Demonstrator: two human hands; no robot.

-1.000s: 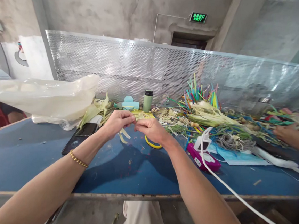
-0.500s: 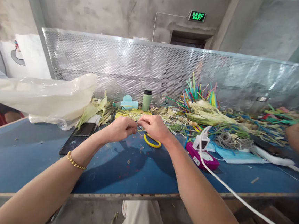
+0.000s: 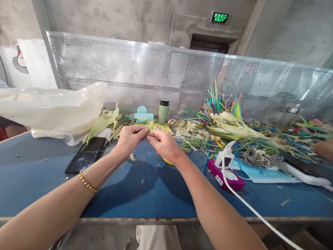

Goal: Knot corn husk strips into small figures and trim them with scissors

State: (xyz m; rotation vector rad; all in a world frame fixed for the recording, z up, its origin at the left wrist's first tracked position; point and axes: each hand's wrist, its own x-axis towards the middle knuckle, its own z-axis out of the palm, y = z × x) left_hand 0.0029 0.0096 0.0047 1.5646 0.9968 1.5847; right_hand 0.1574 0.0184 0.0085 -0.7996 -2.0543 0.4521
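My left hand [image 3: 130,140] and my right hand [image 3: 165,143] meet above the middle of the blue table [image 3: 145,201]. Both are closed in a pinch, fingertips nearly touching, on something small that the fingers mostly hide. A pale scrap of husk [image 3: 132,157] shows just below my left hand. Under my right wrist, part of a yellow scissor handle [image 3: 167,161] peeks out. Behind the hands lie a yellow sheet [image 3: 166,128] and many dry, pale plant scraps [image 3: 191,130].
Left of the hands are corn husks [image 3: 108,122], a phone on a dark tablet [image 3: 83,158] and a large plastic bag [image 3: 48,105]. A green bottle [image 3: 163,112] stands behind. Rightward are a purple power strip [image 3: 226,176], a white cable [image 3: 252,211] and another person's hand [image 3: 332,149].
Both hands have shifted slightly left, still pinched together. My right hand now covers most of the yellow handle. A pale scrap has appeared below my left hand. The other person's hand moved slightly left.
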